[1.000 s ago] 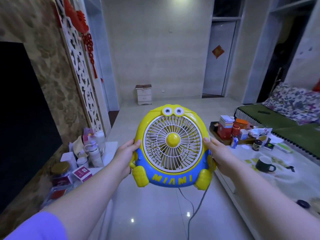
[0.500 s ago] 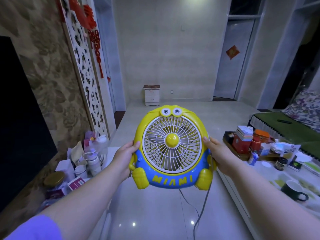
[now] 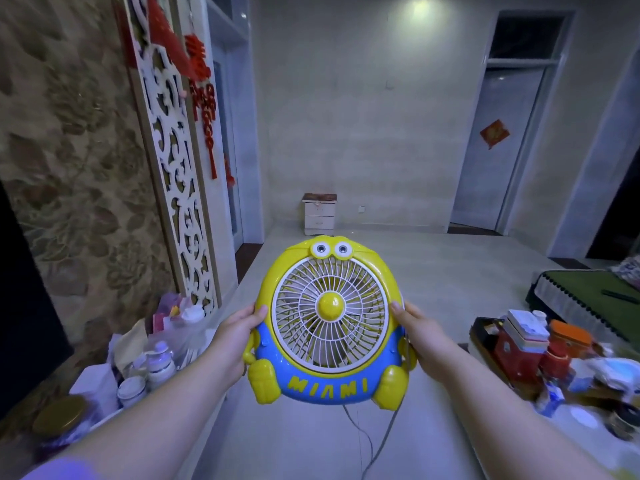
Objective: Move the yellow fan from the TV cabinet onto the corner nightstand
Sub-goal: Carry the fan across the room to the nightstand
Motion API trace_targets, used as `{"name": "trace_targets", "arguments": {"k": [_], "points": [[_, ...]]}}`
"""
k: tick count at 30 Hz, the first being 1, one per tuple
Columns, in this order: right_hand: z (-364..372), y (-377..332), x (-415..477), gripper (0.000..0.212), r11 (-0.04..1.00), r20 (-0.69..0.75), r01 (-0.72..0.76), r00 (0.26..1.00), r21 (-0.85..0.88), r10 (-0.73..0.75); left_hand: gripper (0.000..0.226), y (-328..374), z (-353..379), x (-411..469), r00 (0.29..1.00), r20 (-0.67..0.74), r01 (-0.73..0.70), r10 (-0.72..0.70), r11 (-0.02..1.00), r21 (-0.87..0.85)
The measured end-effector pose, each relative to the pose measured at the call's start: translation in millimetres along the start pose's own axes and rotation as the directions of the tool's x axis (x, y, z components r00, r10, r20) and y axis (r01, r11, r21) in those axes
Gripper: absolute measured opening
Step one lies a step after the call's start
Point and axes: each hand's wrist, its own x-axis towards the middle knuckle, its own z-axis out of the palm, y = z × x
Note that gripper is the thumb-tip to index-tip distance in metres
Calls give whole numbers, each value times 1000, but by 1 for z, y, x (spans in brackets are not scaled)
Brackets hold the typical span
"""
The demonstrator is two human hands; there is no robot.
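The yellow fan (image 3: 329, 320) is a round cartoon figure with googly eyes, a white grille and a blue base reading MIAMI. I hold it upright in mid-air at chest height. My left hand (image 3: 235, 337) grips its left rim and my right hand (image 3: 420, 336) grips its right rim. A grey cord hangs from its underside toward the floor. The white corner nightstand (image 3: 319, 213), with two drawers and a dark top, stands far ahead against the back wall, just above the fan in view.
The TV cabinet (image 3: 114, 407) on the left carries several bottles, jars and boxes under a dark TV screen (image 3: 24, 306). A low table (image 3: 588, 420) on the right is crowded with tins and packets. A green sofa (image 3: 581, 296) lies beyond. Pale tiled floor (image 3: 433, 271) stretches ahead.
The view has swung left and advanced: the nightstand now sits centred and larger, while the table and sofa have slid to the right edge. Both hands keep the same grip on the fan.
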Motion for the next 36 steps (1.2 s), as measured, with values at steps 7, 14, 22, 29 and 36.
{"name": "trace_targets", "arguments": {"k": [7, 14, 22, 29, 36], "points": [[-12, 8, 53, 30, 999, 24, -33, 999, -2, 33, 16, -11, 10, 46, 1000, -1, -4, 4, 1000, -25], [-7, 25, 99, 26, 998, -5, -59, 998, 6, 59, 21, -17, 3, 94, 999, -31, 6, -7, 1000, -17], [23, 27, 183, 23, 1000, -14, -2, 1000, 2, 2, 18, 2, -22, 187, 1000, 4, 31, -31, 999, -11], [58, 26, 264, 28, 999, -51, 7, 999, 37, -5, 23, 35, -44, 277, 997, 48, 57, -57, 998, 6], [89, 30, 333, 29, 998, -97, 24, 995, 55, -18, 21, 55, -64, 359, 992, 103, 63, -67, 997, 40]]}}
